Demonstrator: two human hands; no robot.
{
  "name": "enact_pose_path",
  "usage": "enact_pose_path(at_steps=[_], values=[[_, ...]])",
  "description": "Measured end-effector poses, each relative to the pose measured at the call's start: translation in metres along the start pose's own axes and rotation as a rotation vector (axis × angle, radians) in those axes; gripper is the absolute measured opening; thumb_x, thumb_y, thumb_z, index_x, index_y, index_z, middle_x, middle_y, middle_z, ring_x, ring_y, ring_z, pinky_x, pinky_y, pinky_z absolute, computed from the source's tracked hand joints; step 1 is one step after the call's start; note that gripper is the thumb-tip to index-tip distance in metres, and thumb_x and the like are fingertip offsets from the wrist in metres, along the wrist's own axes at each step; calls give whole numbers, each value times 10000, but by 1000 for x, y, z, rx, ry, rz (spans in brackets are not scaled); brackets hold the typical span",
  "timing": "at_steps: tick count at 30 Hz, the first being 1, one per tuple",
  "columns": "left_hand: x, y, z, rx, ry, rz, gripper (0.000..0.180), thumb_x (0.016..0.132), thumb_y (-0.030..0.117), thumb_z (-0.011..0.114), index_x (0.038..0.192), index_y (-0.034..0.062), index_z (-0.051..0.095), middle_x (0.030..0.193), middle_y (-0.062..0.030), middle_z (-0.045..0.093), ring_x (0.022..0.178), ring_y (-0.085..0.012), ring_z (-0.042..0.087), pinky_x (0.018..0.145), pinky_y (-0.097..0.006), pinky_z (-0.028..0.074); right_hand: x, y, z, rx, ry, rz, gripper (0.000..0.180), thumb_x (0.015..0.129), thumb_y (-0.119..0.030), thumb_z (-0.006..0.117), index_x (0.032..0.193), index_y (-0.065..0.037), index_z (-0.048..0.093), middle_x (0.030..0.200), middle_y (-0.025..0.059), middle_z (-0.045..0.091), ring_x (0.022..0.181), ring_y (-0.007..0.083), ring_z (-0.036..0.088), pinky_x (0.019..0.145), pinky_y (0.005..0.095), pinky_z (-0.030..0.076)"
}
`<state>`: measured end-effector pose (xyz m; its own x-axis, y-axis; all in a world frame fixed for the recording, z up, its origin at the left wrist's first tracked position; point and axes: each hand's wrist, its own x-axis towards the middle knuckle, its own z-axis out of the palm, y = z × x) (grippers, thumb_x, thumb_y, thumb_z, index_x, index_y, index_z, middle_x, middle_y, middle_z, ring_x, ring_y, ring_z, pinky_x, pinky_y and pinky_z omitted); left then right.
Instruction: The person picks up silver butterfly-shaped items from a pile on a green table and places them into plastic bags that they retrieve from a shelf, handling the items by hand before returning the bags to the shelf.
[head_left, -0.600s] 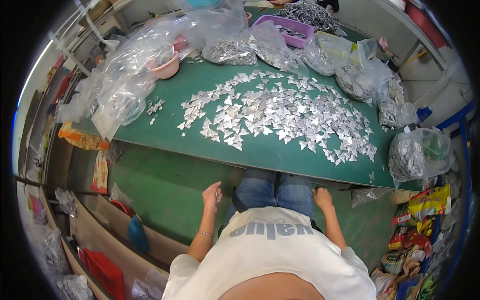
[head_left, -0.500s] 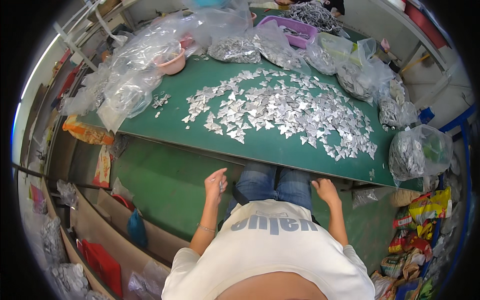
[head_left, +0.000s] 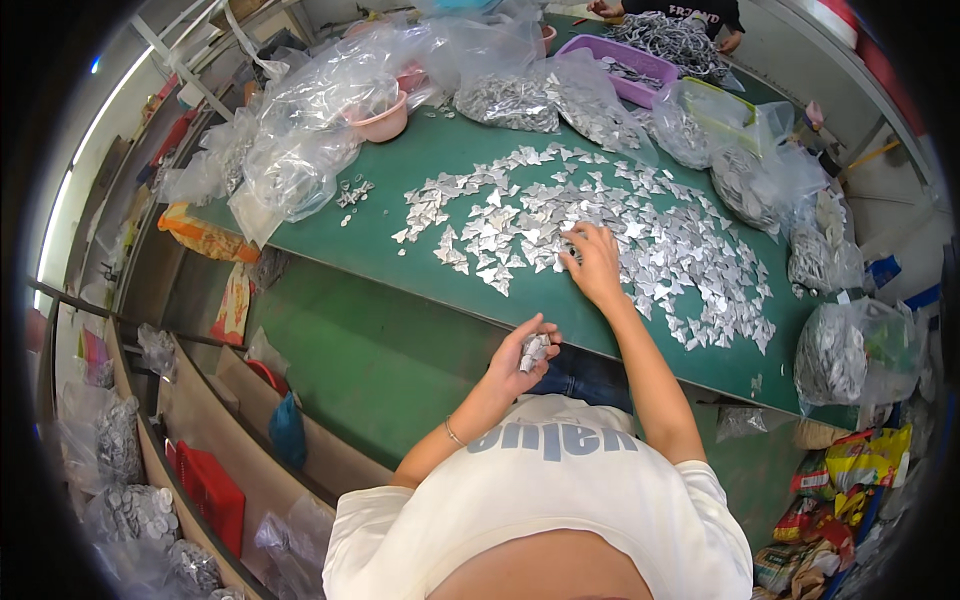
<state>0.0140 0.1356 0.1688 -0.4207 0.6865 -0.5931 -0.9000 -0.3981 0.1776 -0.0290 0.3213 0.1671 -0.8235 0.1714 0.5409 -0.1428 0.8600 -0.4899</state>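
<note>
A loose layer of small flat silver metal pieces with pointed, butterfly-like outlines (head_left: 520, 215) covers the middle of the green table (head_left: 370, 240). Just off the table's front edge, my left hand (head_left: 510, 362) is closed, palm up, around a small clutch of silver metal pieces (head_left: 534, 350). My right hand (head_left: 598, 268) reaches over the table, palm down on the scattered pieces. Its fingers are bent, with the thumb apart from the forefinger and pieces showing between them. What lies under the palm is hidden.
Clear plastic bags of metal parts (head_left: 505, 105) line the table's back and right side. Behind stand a pink bowl (head_left: 382, 120) and a purple basket (head_left: 640, 75). Another person's hand (head_left: 732, 42) shows beyond a heap of metal parts. Wooden shelving (head_left: 240, 420) stands at the left.
My right hand has risen from beside my lap onto the scattered pieces. My left hand has moved up and right and turned, so the pieces in it show. The view has shifted slightly.
</note>
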Motion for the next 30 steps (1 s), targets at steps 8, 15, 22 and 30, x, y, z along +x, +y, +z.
enact_pose_path(at_steps=[8,15,22,30], values=[[20,19,9,167,-44,47,245,848,122,538,1064,11,516,799,-25,497,553,-48,392,370,-139,276,11,29,8,-179,-190,-158,165,662,-5,556,800,-84,600,888,57,506,942,228,462,915,464,255],[52,34,30,212,79,138,286,855,127,522,1115,8,508,779,-19,496,547,-51,397,377,-149,267,4,39,-3,-9,-184,88,162,724,-79,599,870,-49,535,976,71,505,980,253,446,911,428,249],[64,45,31,558,205,242,200,832,105,555,1010,18,590,673,-6,497,524,-59,419,389,-188,289,2,19,-18,-43,-355,-42,226,669,-111,660,858,-66,544,1074,56,477,1079,261,401,933,491,218],[107,91,46,1865,312,1071,209,755,109,595,962,115,625,767,-88,579,576,-294,569,496,-378,445,1,33,-17,525,14,515,140,809,-66,558,945,-31,558,738,37,542,730,129,525,710,257,405]])
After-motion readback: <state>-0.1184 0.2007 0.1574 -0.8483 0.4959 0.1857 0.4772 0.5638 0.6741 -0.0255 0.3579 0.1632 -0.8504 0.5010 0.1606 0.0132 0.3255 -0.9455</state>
